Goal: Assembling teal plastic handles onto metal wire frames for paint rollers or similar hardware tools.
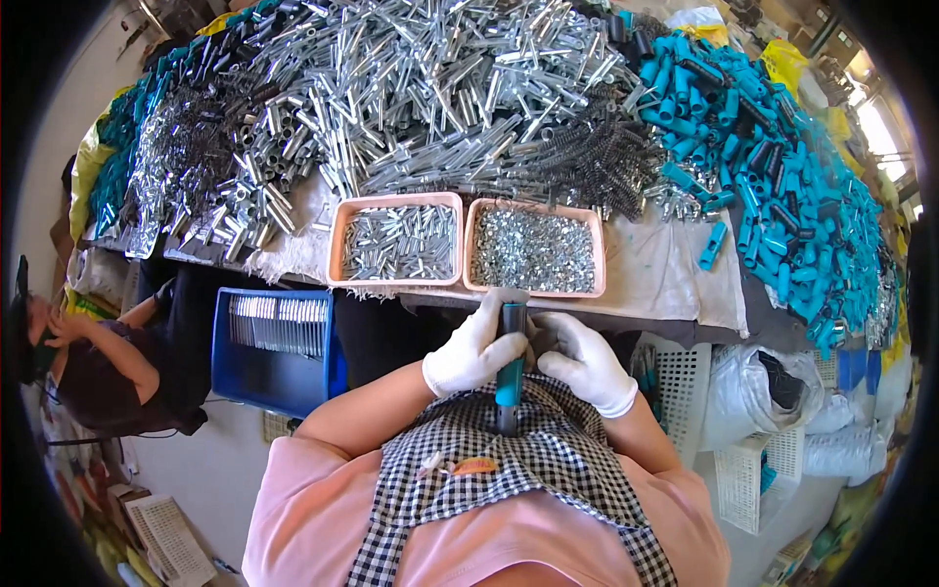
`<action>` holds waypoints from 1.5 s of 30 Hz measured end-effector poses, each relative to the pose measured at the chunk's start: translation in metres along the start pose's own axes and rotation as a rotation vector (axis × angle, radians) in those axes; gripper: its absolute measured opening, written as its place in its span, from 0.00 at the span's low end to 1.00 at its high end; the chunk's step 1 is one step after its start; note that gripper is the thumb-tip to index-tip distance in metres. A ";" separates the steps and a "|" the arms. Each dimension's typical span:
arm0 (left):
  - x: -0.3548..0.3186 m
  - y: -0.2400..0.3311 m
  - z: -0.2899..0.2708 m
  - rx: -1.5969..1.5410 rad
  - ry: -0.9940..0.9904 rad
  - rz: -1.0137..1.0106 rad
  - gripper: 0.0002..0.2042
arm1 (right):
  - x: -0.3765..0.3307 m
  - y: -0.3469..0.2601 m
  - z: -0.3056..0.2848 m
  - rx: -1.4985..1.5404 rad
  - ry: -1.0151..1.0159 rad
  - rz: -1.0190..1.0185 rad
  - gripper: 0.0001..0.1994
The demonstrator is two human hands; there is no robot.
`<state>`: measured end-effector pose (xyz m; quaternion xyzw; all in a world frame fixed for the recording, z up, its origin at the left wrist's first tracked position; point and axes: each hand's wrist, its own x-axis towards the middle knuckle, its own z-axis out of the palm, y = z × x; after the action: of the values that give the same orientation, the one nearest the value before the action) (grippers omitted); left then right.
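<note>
Below two pink trays, gloved hands seemingly grip a teal-sleeved tube.

This is a workshop where small parts get put together. The desk holds big heaps of metal tubes, springs and teal grips.

The lower end of the teal-handled tool goes behind the checked apron, so its tip is not visible, and the left hand covers part of the handle. The far piles of metal tubes are cut by the pic's top edge. Pieces in the right tray are too small to tell what they are.
</note>
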<state>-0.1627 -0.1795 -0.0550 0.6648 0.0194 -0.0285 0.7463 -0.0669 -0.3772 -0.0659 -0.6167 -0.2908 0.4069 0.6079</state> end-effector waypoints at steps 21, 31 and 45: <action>-0.001 -0.001 0.001 -0.022 0.001 -0.105 0.38 | -0.002 0.004 0.008 -0.053 0.076 -0.006 0.28; 0.003 0.000 0.004 -0.017 0.044 -0.048 0.32 | 0.004 0.000 0.007 -0.112 0.132 -0.070 0.23; 0.004 -0.018 0.011 -0.387 0.058 0.014 0.30 | 0.101 -0.053 -0.081 -1.011 0.499 -0.340 0.19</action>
<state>-0.1601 -0.1923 -0.0718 0.5097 0.0415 0.0002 0.8593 0.0607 -0.3275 -0.0341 -0.8519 -0.3916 -0.0426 0.3451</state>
